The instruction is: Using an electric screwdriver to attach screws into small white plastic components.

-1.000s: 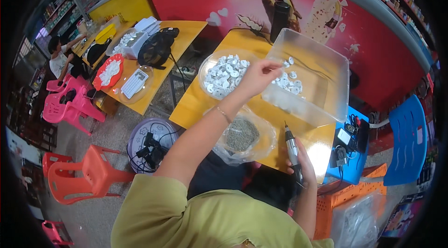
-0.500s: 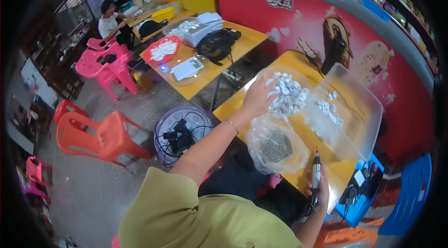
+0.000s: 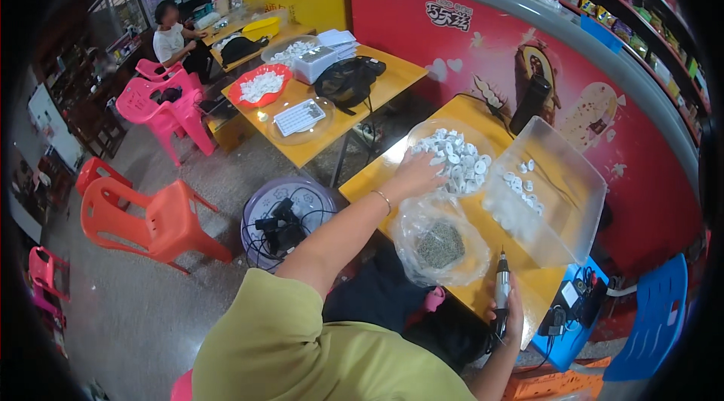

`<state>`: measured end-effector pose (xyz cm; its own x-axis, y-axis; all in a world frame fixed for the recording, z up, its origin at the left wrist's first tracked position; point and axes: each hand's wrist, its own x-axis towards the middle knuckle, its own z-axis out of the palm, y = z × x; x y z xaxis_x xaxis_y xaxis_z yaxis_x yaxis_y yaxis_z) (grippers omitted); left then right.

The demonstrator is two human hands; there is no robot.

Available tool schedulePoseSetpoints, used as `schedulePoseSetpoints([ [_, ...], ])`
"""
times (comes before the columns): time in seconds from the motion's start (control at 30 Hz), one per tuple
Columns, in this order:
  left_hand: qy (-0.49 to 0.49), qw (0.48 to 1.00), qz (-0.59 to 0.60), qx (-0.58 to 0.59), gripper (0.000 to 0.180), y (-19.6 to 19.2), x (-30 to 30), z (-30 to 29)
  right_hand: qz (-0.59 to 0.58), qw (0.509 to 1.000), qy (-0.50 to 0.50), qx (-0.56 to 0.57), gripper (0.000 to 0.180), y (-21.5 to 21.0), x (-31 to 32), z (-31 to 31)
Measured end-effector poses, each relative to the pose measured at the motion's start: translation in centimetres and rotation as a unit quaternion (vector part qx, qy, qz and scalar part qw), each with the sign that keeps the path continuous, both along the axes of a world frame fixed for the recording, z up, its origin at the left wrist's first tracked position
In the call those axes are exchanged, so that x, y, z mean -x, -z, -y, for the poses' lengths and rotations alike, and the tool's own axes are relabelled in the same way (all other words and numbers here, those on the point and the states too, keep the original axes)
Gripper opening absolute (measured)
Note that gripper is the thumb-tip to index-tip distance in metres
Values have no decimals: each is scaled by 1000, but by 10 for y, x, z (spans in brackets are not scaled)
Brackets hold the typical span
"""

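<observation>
My left hand [image 3: 416,175] lies at the near left edge of a heap of small white round plastic parts [image 3: 461,157], which fills a clear shallow dish. Its fingertips merge with the heap, so their grip is hard to make out. My right hand [image 3: 513,316] is closed around an electric screwdriver [image 3: 502,289], silver and black, held upright with its bit pointing up. Between the two hands sits an open clear plastic bag [image 3: 440,243] of small grey metal pieces, probably screws. Right of the heap, a translucent plastic bin [image 3: 577,197] holds several more white parts [image 3: 523,186].
A black bottle-like object [image 3: 531,103] stands at the yellow table's far edge. A blue stool [image 3: 567,352] with cables adjoins its right side. A purple basin [image 3: 253,228] of black adapters sits at left on the floor. Another yellow table [image 3: 400,69] lies beyond; a person [image 3: 172,43] sits farther back.
My left hand has drawn slightly down and back along the heap's near left edge, its fingers less spread. My right hand keeps hold of the screwdriver. The whole view has shifted a little.
</observation>
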<state>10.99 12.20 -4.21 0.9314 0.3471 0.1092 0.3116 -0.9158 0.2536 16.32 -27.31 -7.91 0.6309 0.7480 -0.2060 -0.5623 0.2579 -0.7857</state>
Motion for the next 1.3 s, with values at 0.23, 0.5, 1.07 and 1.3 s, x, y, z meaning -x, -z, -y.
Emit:
schedulePoseSetpoints([
  [0.23,10,999,47,-11,41,11,1,-10,-16,1000,-9,1,62,-1,1,0],
  [0.5,-104,875,449,149,16,-11,98,32,-27,1000,-5,-14,62,-1,4,2],
  [1.07,-109,942,-12,316,25,123,166,111,-9,1000,-5,3,57,5,-1,1],
  [1.3,-193,836,125,498,41,216,83,102,-17,1000,-6,-11,61,2,0,2],
])
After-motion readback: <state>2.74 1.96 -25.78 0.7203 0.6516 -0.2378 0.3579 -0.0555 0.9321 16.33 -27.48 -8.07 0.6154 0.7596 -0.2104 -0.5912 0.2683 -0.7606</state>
